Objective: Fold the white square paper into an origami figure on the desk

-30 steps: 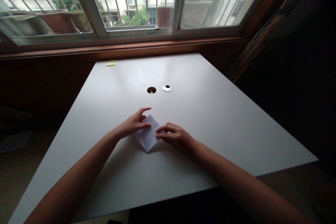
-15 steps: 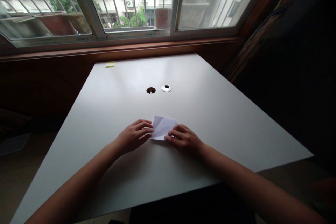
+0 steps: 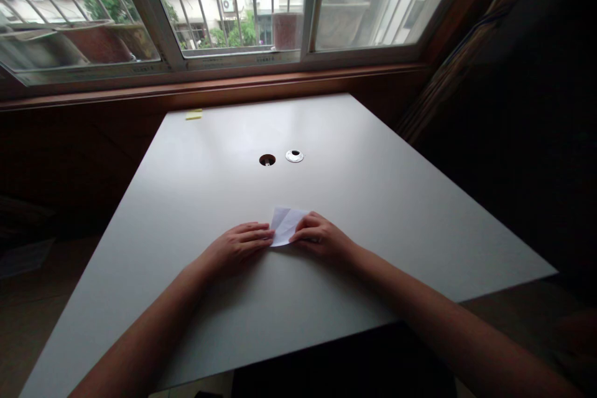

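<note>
A small folded white paper (image 3: 283, 225) lies on the white table (image 3: 373, 199) in front of me. My left hand (image 3: 237, 244) rests flat on the table with its fingers stretched out, the fingertips touching the paper's left edge. My right hand (image 3: 321, 237) lies over the paper's right part, fingers curled and pressing it down; that part of the paper is hidden under the hand.
A round cable hole (image 3: 267, 160) and its loose white cap (image 3: 294, 156) sit farther back on the table. A small yellow note (image 3: 193, 115) lies at the far left corner. A barred window (image 3: 224, 0) runs along the far wall.
The paper was turned and folded smaller. My right hand slid left over it, and my left hand flattened and settled at its left edge.
</note>
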A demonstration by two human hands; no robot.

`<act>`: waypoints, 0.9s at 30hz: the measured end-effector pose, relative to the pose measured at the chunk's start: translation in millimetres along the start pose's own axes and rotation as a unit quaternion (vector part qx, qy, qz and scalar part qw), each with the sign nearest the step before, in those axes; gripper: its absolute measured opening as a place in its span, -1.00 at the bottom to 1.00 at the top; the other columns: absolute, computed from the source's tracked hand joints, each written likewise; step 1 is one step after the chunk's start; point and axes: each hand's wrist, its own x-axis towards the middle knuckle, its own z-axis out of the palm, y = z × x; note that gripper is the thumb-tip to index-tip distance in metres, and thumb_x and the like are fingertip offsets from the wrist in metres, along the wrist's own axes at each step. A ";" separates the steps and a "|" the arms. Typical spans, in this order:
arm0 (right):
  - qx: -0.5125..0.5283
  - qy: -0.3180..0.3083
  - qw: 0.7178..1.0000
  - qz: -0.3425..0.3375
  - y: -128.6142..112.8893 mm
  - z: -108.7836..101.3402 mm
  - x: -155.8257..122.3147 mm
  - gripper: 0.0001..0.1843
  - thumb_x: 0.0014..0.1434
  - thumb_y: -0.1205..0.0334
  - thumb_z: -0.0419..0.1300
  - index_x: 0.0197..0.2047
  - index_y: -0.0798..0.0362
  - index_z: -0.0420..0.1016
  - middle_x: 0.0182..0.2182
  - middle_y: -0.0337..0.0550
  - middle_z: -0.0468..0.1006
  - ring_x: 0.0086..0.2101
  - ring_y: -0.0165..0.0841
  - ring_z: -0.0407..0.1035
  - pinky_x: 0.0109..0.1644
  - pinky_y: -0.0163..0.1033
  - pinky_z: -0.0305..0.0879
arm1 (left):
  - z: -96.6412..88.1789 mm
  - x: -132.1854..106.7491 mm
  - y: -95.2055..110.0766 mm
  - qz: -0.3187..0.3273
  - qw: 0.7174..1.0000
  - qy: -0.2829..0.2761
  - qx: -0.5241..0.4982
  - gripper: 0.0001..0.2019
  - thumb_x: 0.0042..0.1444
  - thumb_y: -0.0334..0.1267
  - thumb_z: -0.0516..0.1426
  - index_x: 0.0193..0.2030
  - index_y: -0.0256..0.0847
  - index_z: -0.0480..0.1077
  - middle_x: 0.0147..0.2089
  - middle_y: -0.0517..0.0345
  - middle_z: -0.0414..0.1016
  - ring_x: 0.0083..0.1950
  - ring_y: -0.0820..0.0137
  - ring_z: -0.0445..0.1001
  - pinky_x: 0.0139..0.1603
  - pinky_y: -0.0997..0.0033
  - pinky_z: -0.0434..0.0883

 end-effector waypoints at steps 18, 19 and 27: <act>-0.016 0.044 0.975 0.216 -6.6 12.4 19.9 -0.79 0.19 0.21 0.31 -0.44 0.07 0.47 -0.35 -0.16 0.44 -0.23 -0.28 0.30 -0.10 -0.17 0.25 | -2.1 -5.8 -1.2 0.009 0.999 0.007 -0.034 -0.65 0.24 -0.42 0.13 0.15 -0.17 0.44 0.09 0.07 0.57 0.23 0.33 0.45 0.31 0.21 0.41; -0.023 0.047 0.976 0.212 -6.5 14.0 19.2 -0.82 0.20 0.21 0.30 -0.41 0.06 0.48 -0.33 -0.15 0.45 -0.21 -0.27 0.30 -0.07 -0.16 0.25 | -2.6 -5.8 -1.4 0.007 0.999 0.007 -0.041 -0.66 0.25 -0.42 0.13 0.15 -0.18 0.43 0.10 0.05 0.57 0.23 0.33 0.45 0.30 0.22 0.42; -0.048 0.056 0.978 0.197 -5.3 18.5 17.1 -0.89 0.22 0.19 0.28 -0.33 0.01 0.51 -0.23 -0.12 0.46 -0.14 -0.24 0.27 0.00 -0.11 0.26 | 0.2 -4.5 -8.2 -0.024 0.999 -0.010 -0.026 -0.62 0.28 -0.43 0.06 0.21 -0.16 0.36 0.18 0.01 0.49 0.25 0.34 0.41 0.24 0.24 0.44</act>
